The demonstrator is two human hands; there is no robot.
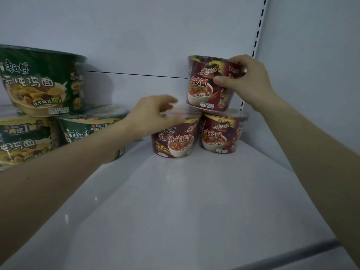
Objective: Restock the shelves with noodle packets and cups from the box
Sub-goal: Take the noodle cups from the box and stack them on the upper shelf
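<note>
Three red noodle cups stand at the back right of a white shelf (pixel 175 201). Two sit side by side on the shelf: the left red cup (pixel 175 142) and the right red cup (pixel 220 136). A third red cup (pixel 204 84) rests on top of them, and my right hand (pixel 247 82) grips its upper right side. My left hand (pixel 155 112) hovers with fingers apart at the lid of the left red cup; it is blurred, and contact cannot be told.
Three green noodle bowls are stacked at the left: one on top (pixel 42 80), two below (pixel 23 141) (pixel 91 127). The white back panel (pixel 136 36) and a slotted upright (pixel 259 26) close the shelf behind and at the right.
</note>
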